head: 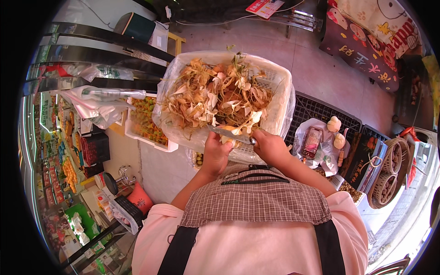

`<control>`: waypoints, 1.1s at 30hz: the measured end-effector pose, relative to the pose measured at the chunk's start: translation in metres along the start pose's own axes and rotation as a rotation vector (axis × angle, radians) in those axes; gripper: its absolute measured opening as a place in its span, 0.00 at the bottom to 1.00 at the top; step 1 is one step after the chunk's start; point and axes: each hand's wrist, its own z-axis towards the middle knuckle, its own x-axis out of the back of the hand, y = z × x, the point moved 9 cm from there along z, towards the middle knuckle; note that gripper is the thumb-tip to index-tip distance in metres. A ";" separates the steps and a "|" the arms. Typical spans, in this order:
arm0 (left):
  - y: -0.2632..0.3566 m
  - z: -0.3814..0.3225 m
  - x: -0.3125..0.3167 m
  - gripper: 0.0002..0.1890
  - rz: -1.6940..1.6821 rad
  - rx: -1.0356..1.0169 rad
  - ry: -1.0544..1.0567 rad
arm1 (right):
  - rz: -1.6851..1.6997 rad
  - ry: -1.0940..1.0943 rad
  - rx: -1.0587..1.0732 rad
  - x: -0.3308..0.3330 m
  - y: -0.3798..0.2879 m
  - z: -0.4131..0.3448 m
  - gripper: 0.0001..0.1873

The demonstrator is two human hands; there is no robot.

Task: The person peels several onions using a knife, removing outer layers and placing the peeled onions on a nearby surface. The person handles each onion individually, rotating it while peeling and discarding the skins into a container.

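My right hand (271, 146) grips the handle of a knife (232, 134) at the near edge of a white plastic basket (280, 103). The blade points left, across a pale bulb (228, 141), apparently garlic, in my left hand (216, 153). My left thumb and fingers pinch the bulb and partly hide it. Dry brown peelings and stalks (206, 92) are heaped in the basket, with papery white skins (212, 101) on top. Clear plastic film (161, 113) lines the basket and hangs over its sides.
On the right, two garlic bulbs (333, 124) and a phone (312, 141) lie on a plastic bag (302, 129), beside a black crate (319, 110). Wicker baskets (385, 187) stand farther right. To the left are a white crate of small fruit (147, 117) and hanging plastic bags (103, 99).
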 end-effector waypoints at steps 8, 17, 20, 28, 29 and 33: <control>0.044 -0.020 -0.017 0.29 0.232 -0.344 -0.068 | -0.031 -0.330 -0.435 -0.051 0.077 -0.012 0.10; -0.015 0.002 -0.013 0.27 -0.193 0.143 -0.129 | 0.507 -0.062 -0.304 0.016 0.027 0.004 0.31; -0.036 0.003 -0.021 0.25 -0.103 0.234 -0.167 | 0.500 -0.150 -0.234 0.015 0.019 0.004 0.35; -0.055 0.009 -0.080 0.33 0.126 0.344 -0.416 | 0.836 0.107 -0.522 0.033 0.108 -0.056 0.34; -0.053 0.014 -0.076 0.33 0.180 0.319 -0.384 | 0.862 0.180 -0.628 0.044 0.128 -0.069 0.33; -0.041 0.024 -0.049 0.28 0.256 0.281 -0.162 | 0.057 0.447 -0.908 0.092 0.247 -0.144 0.36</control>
